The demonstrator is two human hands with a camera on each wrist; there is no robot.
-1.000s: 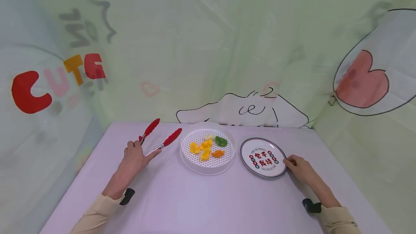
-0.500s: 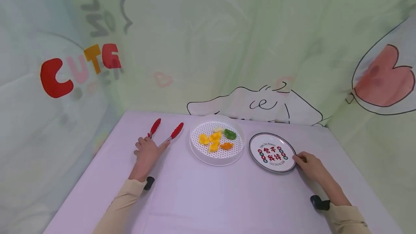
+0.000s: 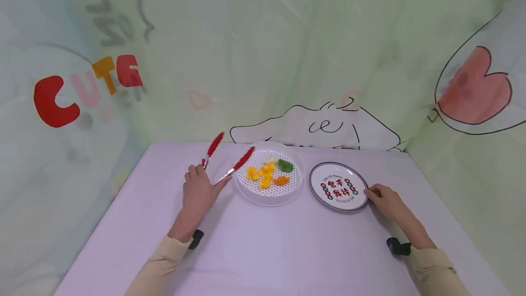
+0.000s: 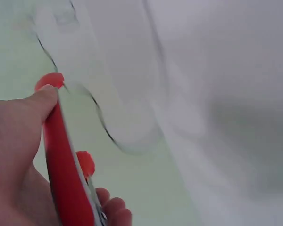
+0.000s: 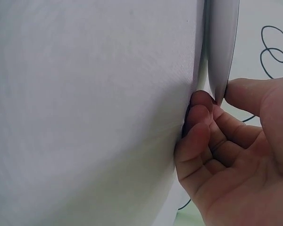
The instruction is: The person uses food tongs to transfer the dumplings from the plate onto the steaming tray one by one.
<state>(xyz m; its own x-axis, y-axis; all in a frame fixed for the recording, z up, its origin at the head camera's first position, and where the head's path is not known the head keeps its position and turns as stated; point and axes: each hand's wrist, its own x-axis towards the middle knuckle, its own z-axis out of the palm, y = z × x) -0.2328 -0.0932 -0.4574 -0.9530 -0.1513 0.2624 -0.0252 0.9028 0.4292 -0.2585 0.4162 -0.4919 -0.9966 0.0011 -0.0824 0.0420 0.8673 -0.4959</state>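
My left hand (image 3: 200, 195) grips a pair of red-tipped tongs (image 4: 66, 165), whose arms are spread apart. One tong tip reaches over the left rim of a round white steamer basket (image 3: 269, 200) with a perforated base. Inside the basket lie several yellow pieces (image 3: 252, 173), an orange piece (image 3: 281, 180), a green piece (image 3: 285, 165) and a pale piece (image 3: 271, 161). On the right, my right hand (image 3: 385, 201) pinches the rim of a white plate (image 3: 339, 177) printed with red characters. The right wrist view shows the thumb on the plate's edge, with curled fingers beneath.
A pale lilac cloth covers the table (image 3: 263, 250). Printed fabric curtains (image 3: 255, 58) stand at the back and both sides. The plate sits just right of the basket, with a narrow gap between them.
My left hand has carried the spread tongs rightward to the basket's left rim. The right hand keeps its pinch on the plate's edge. The head view has also shifted.
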